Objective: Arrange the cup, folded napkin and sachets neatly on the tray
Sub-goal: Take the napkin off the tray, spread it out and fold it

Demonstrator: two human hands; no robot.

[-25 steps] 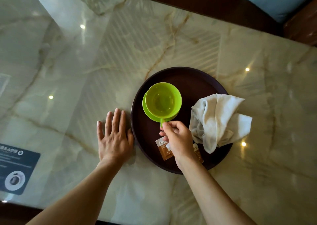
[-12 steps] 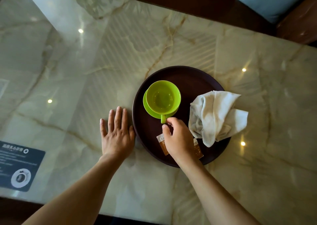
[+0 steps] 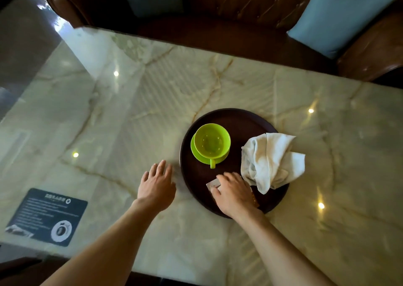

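Your right hand (image 3: 233,193) lies palm-down inside the round dark brown tray (image 3: 196,176), its fingers (image 3: 224,176) curled over the flat sachets (image 3: 212,184); a pale corner of one sachet shows just left of your fingertips and an orange edge peeks out at the right side of the hand, but you cannot tell whether the fingers actually pinch them or only rest on top. Just beyond those fingers stands the bright green plastic cup (image 3: 212,141) on its matching green saucer (image 3: 197,155), the cup empty and its handle pointing back toward your hand, apart from it. To the right of the fingers, close beside them, the off-white cloth napkin (image 3: 270,159) sits crumpled rather than folded, partly in the tray and spilling over its right rim onto the table. Your left hand (image 3: 157,185) is spread flat with open fingers on the glossy cream marble table (image 3: 130,111), just left of the tray's rim and holding nothing. A dark printed card (image 3: 46,216) lies on the table well to the left of that hand.
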